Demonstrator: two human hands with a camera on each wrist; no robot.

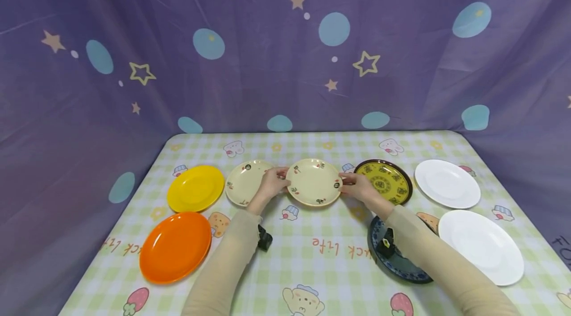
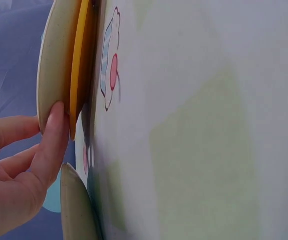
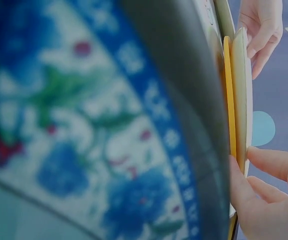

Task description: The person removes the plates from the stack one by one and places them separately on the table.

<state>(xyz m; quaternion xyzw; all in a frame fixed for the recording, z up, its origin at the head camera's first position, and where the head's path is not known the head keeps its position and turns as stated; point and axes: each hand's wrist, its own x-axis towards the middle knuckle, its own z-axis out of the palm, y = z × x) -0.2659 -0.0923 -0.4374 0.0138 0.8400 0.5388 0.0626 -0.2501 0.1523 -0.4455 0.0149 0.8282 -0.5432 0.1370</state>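
Observation:
My left hand (image 1: 273,183) and right hand (image 1: 359,188) pinch a cream plate (image 1: 314,182) with small dark and red motifs by its opposite rims. In the left wrist view, the cream plate (image 2: 58,60) sits close over a yellow-edged plate (image 2: 77,65). The right wrist view shows the yellow edge (image 3: 229,95) too; from the head it is hidden. A second cream plate (image 1: 241,182) lies left, partly behind my left hand. An olive-yellow plate with a brown rim (image 1: 383,179) lies just beyond my right hand.
At left lie a yellow plate (image 1: 196,188) and an orange plate (image 1: 176,247). At right are two white plates, one farther (image 1: 447,183) and one nearer (image 1: 481,246). A dark blue patterned plate (image 1: 401,269) is partly under my right forearm. A checked cloth (image 1: 303,261) covers the table.

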